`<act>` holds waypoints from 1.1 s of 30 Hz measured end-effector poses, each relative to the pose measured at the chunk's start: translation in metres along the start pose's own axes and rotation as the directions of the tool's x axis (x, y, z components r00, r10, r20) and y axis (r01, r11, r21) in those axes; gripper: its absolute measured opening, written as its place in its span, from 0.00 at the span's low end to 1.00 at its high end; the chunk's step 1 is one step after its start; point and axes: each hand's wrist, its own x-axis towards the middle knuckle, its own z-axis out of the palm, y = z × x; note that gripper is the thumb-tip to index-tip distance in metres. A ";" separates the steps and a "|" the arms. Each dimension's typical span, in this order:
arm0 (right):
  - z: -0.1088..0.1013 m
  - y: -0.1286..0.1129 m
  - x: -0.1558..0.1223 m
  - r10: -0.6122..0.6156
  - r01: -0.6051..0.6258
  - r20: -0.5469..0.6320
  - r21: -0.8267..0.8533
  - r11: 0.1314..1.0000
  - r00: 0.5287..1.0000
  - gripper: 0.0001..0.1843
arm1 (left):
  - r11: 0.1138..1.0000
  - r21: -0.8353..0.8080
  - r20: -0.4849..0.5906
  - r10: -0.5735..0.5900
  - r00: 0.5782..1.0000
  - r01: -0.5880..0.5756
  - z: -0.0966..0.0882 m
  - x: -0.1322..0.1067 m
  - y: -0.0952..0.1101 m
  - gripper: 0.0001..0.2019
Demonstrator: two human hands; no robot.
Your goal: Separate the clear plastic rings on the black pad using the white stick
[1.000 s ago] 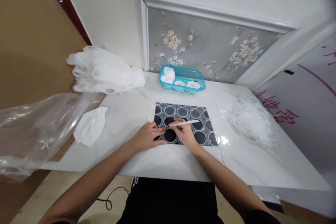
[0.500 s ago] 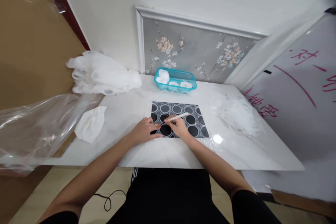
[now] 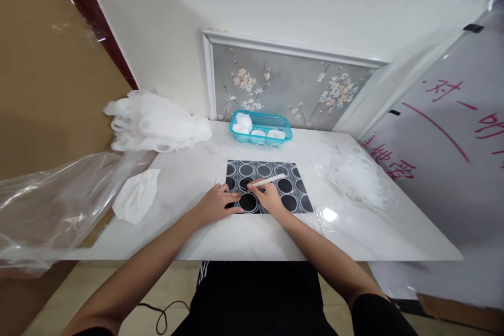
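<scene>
A dark mat [image 3: 275, 178] printed with grey-ringed black circles lies flat on the white table [image 3: 244, 236], under a clear film. My left hand [image 3: 217, 202] rests on the mat's near left corner with its fingers stretched flat, pressing it down. My right hand [image 3: 268, 196] is closed round a thin pale stick [image 3: 271, 179], held like a pen, with its tip on the mat near a black circle.
A turquoise basket [image 3: 261, 139] with white pads stands behind the mat. White plastic pieces [image 3: 155, 122] are piled at the back left, a white cloth [image 3: 136, 196] lies left, clear plastic sheeting [image 3: 51, 205] hangs off the left edge, and crumpled film [image 3: 356, 178] sits right.
The head camera has tilted up and back, so the scene sits lower and smaller. Both hands stay on the mat, with the stick held in the same place.
</scene>
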 end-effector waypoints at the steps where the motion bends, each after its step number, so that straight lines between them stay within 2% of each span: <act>1: 0.000 0.000 0.000 0.007 -0.007 0.002 -0.002 1.000 1.000 0.13 | 1.000 0.000 -0.001 -0.002 1.000 0.002 0.001 0.000 0.000 0.21; 10: 0.000 -0.001 0.003 -0.050 0.052 0.047 -0.047 0.998 0.998 0.11 | 0.998 -0.050 -0.015 -0.031 0.999 0.030 0.001 -0.001 0.000 0.22; 13: 0.000 -0.005 -0.003 -0.119 0.125 0.048 -0.146 0.981 0.992 0.09 | 0.999 -0.024 -0.003 -0.029 1.000 0.029 0.000 -0.001 0.001 0.23; 15: 0.004 -0.007 -0.011 -0.208 0.222 0.077 -0.291 0.931 0.975 0.10 | 1.000 0.018 0.014 -0.021 1.000 0.021 0.000 -0.001 0.002 0.22; 17: 0.009 -0.009 -0.017 -0.291 0.328 0.151 -0.425 0.844 0.945 0.11 | 0.998 0.063 0.038 -0.014 0.999 0.012 -0.001 -0.001 0.004 0.22; 20: 0.008 -0.012 -0.007 -0.340 0.420 0.247 -0.518 0.745 0.907 0.13 | 0.995 0.095 0.079 0.013 0.997 -0.020 -0.004 -0.001 0.005 0.25; 22: -0.008 -0.013 0.016 -0.313 0.342 0.154 -0.573 0.745 0.937 0.14 | 0.994 0.098 0.097 0.033 0.995 -0.042 -0.007 0.001 0.004 0.27; 23: -0.021 -0.014 0.030 -0.278 0.243 0.035 -0.594 0.767 0.960 0.13 | 0.994 0.098 0.107 0.043 0.993 -0.053 -0.009 0.003 0.004 0.28; 24: -0.035 -0.014 0.042 -0.219 0.090 -0.149 -0.592 0.801 0.964 0.13 | 0.993 0.099 0.117 0.049 0.992 -0.061 -0.011 0.006 0.003 0.29; 25: -0.049 -0.014 0.052 -0.155 -0.063 -0.349 -0.540 0.839 0.924 0.13 | 0.993 0.100 0.127 0.050 0.991 -0.063 -0.014 0.011 0.004 0.30; 26: -0.061 -0.013 0.057 -0.121 -0.137 -0.485 -0.462 0.876 0.866 0.15 | 0.993 0.101 0.136 0.045 0.990 -0.059 -0.016 0.017 0.005 0.30; 27: -0.071 -0.013 0.057 -0.110 -0.114 -0.493 -0.404 0.908 0.863 0.16 | 0.994 0.101 0.135 0.037 0.990 -0.051 -0.018 0.024 0.007 0.30; 29: -0.076 -0.010 0.044 -0.094 -0.029 -0.369 -0.314 0.949 0.925 0.16 | 0.996 0.084 0.081 0.030 0.996 -0.037 -0.019 0.038 0.013 0.29; 31: -0.067 -0.005 0.021 -0.039 -0.008 -0.228 -0.205 0.979 0.973 0.14 | 0.996 0.055 0.004 0.075 0.997 -0.076 -0.015 0.050 0.020 0.27; 33: -0.053 0.001 -0.001 0.043 -0.061 -0.176 -0.097 0.993 0.983 0.13 | 0.987 0.055 -0.030 0.153 0.988 -0.151 -0.005 0.056 0.026 0.25</act>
